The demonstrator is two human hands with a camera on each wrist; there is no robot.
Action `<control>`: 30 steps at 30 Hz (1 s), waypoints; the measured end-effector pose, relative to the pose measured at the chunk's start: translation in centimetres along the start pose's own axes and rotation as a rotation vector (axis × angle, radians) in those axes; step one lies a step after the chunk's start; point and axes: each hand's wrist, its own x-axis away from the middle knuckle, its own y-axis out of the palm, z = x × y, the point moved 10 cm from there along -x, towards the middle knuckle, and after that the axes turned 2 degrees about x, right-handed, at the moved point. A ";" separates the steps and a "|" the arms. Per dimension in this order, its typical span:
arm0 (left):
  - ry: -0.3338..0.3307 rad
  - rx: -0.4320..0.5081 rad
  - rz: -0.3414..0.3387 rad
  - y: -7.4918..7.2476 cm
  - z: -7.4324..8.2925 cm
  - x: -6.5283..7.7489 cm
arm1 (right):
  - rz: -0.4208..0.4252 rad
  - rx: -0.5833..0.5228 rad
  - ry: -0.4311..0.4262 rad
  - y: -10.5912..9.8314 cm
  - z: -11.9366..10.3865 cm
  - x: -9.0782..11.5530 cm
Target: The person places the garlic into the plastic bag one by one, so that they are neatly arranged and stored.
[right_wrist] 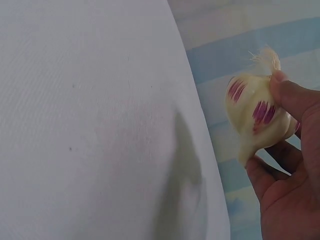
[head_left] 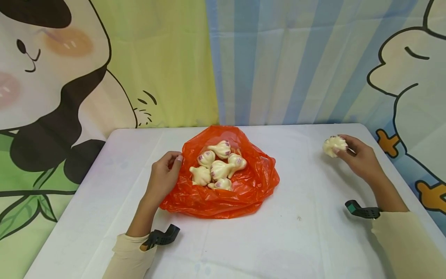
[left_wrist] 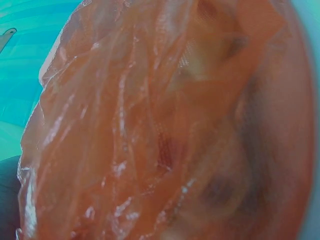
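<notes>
A red plastic bag point(head_left: 223, 205) lies open on the table, its mouth facing up. Several cream garlic bulbs point(head_left: 220, 169) with purple streaks are heaped inside it. My left hand point(head_left: 163, 175) pinches the bag's left rim between thumb and fingers. In the left wrist view, the thin plastic of the bag point(left_wrist: 100, 130) fills most of the picture. Off to the right, over the table's far right part, my right hand point(head_left: 362, 159) holds a single garlic bulb point(right_wrist: 260, 107) between thumb and fingertips. Fine root fibres show at one end of that bulb.
The table point(head_left: 289, 248) has a white cover. Behind it hangs a cartoon-printed curtain point(head_left: 167, 58), yellow on one side and blue-striped on the other. A black strap-on mount point(head_left: 163, 236) sits at the left wrist, and another mount point(head_left: 364, 211) at the right.
</notes>
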 end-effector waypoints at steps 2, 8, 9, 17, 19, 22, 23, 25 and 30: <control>0.001 0.004 -0.002 0.0 0.0 0.0 | 0.000 -0.005 -0.018 0.0 -0.6 0.0; 0.001 0.010 -0.003 0.2 -0.1 -0.1 | 0.012 -0.023 -0.064 -0.1 -2.3 -0.5; -0.002 0.007 -0.002 0.2 -0.1 -0.1 | 0.013 -0.025 -0.071 -0.1 -2.7 -0.5; -0.007 0.009 -0.004 0.2 -0.1 0.0 | 0.008 -0.064 -0.127 0.4 -5.7 -0.8; -0.010 0.012 -0.009 0.3 -0.1 0.0 | 0.008 -0.078 -0.155 0.6 -6.7 -0.9; -0.005 0.013 -0.009 0.2 0.1 0.0 | -0.003 -0.098 -0.205 1.0 -8.4 -1.0; -0.003 0.013 -0.007 0.2 0.1 0.0 | -0.007 -0.101 -0.220 1.2 -9.0 -1.0; 0.005 0.013 -0.005 0.2 0.1 0.0 | -0.015 -0.102 -0.245 1.3 -10.1 -0.9; 0.014 0.010 -0.004 0.2 0.0 -0.1 | -0.022 -0.123 -0.292 1.8 -12.5 -0.8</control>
